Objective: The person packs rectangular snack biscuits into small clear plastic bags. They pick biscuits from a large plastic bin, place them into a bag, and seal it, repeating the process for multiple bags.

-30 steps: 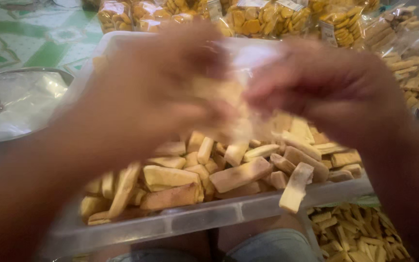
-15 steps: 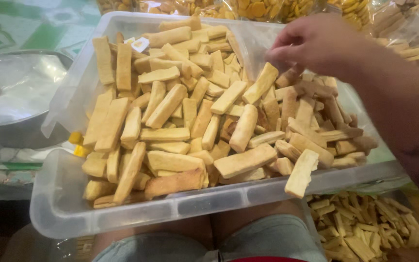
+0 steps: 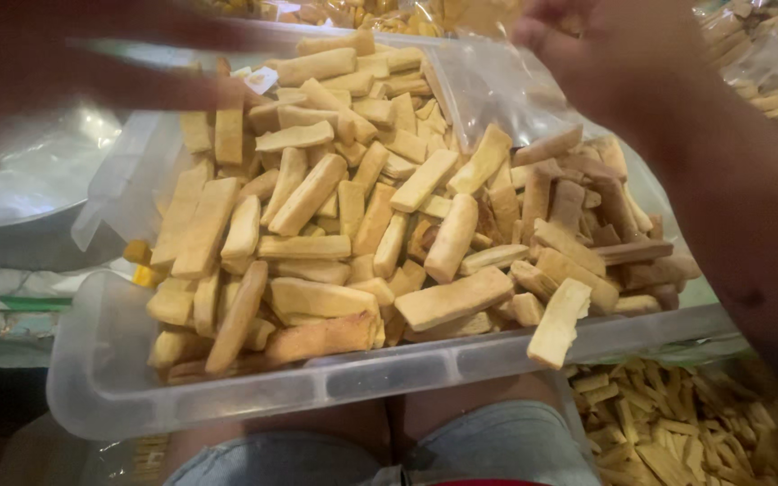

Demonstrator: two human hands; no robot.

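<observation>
A clear plastic tub (image 3: 317, 387) rests on my lap, heaped with pale golden stick-shaped biscuits (image 3: 362, 225). My right hand (image 3: 614, 54) is at the tub's far right corner, pinching the edge of a clear plastic bag (image 3: 497, 94) that lies over the biscuits there. My left hand (image 3: 137, 63) is a dark blur sweeping over the tub's far left corner, just above the biscuits. Its fingers cannot be made out. One biscuit (image 3: 556, 324) hangs over the tub's near rim.
A shiny metal bowl (image 3: 20, 198) stands to the left of the tub. Thinner snack sticks in plastic (image 3: 695, 423) lie at the lower right. Packed snack bags (image 3: 389, 13) line the far side. My knees in jeans (image 3: 497, 450) are under the tub.
Both hands were together over the tub a second ago. They parted; the right went to the far right with the bag, and the left swings back in from the left.
</observation>
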